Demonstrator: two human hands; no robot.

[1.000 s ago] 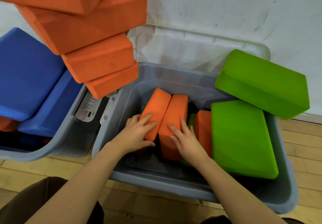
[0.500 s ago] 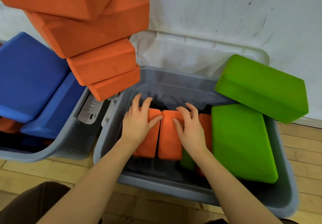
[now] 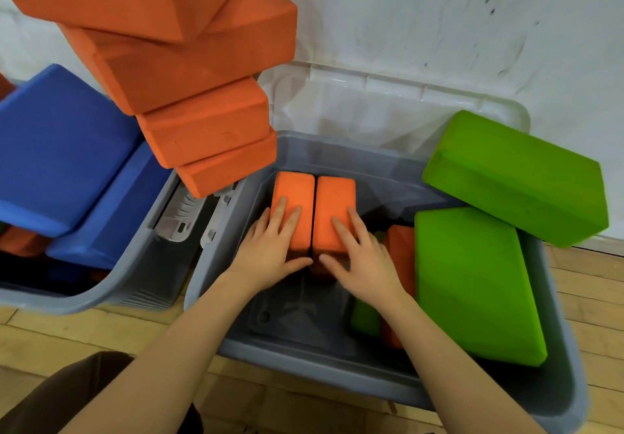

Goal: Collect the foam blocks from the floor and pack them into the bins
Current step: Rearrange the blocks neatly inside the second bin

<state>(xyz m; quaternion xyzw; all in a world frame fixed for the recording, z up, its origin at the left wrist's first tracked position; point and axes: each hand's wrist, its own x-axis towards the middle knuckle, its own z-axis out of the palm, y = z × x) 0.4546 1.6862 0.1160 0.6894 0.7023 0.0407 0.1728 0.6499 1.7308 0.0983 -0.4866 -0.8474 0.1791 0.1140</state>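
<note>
Two orange foam blocks were seen side by side, touching, inside the right grey bin, against its far left corner. The left hand was laid flat on the left block and the right hand on the right block, fingers straight, nothing gripped. Green blocks were packed at the bin's right, and blue blocks were held in the left bin, beside a leaning stack of orange blocks.

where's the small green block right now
In the head view, the small green block lies low inside the right-hand grey bin, just under the right forearm, wedged beside an orange block and left of the big green block.
</note>
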